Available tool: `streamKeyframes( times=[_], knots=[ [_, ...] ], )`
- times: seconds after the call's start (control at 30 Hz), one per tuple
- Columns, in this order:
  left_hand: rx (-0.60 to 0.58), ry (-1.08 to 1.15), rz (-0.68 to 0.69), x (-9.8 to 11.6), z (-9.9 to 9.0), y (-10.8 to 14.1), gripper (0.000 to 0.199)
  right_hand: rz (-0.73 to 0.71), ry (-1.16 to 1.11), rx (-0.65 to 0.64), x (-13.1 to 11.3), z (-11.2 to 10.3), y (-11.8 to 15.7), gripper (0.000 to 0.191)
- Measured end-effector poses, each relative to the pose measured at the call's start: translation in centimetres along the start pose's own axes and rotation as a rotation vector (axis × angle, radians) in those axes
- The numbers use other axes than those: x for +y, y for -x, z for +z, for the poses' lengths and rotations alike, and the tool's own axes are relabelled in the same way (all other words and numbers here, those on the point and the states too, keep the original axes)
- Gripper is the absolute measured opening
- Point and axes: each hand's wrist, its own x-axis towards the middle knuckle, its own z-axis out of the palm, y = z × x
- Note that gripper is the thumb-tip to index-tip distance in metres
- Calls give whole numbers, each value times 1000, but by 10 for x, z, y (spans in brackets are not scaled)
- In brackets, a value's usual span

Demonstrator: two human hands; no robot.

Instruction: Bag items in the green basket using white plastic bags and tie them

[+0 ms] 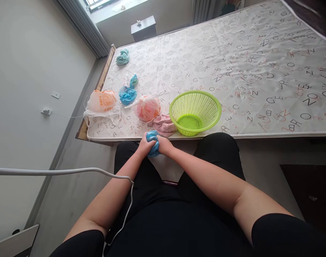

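Bundle (152,136), crumpled, blue: gripped by left hand (144,145) and right hand (165,145), fingers of both curled around it, between knees (219,146), just before near edge of letter-printed mattress (259,89). On mattress, nearest: pink cloth (164,125), beside green plastic basket (195,101). Leftward: pinkish plastic bag (148,107), blue plastic bag (128,95), white carrier bag (104,101) with orange print. Far-left corner: bunched teal cloth (122,57).

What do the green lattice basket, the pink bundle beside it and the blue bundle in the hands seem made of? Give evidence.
Green round basket: probably smooth moulded plastic; regular openings.
Pink crumpled bundle: likely soft, matt fabric; thick folds.
Blue crumpled bundle: perhaps slightly shiny plastic film; pale creases, but fabric is possible.
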Motion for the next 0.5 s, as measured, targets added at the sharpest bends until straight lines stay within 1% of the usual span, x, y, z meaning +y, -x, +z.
streamKeyframes(
  times=[0.03,0.1,0.17,0.23,0.3,0.33,0.37,0.43,0.47,0.5],
  knots=[
    [20,-25,19,1,0,1,42,12,12,-4,0,-2,-2,19],
    [86,-34,44,3,3,1,47,6,-3,5,0,-7,-7,18],
    [138,53,28,4,7,1,54,-40,-90,27,3,-8,-12,20],
    [106,239,-63,3,12,2,59,-89,-222,51,6,-8,-14,23],
    [19,447,-186,3,16,3,63,-123,-318,50,8,-5,-15,25],
    [-20,528,-237,3,17,4,64,-144,-332,26,9,-4,-15,25],
    [-46,585,-271,3,18,6,63,-175,-320,-12,10,-2,-15,24],
    [-58,635,-292,5,16,8,57,-263,-253,-86,10,2,-15,20],
    [-46,642,-285,7,14,8,53,-314,-214,-100,9,5,-15,19],
    [-25,647,-274,9,13,8,50,-352,-181,-82,8,7,-15,19]
  ],
)
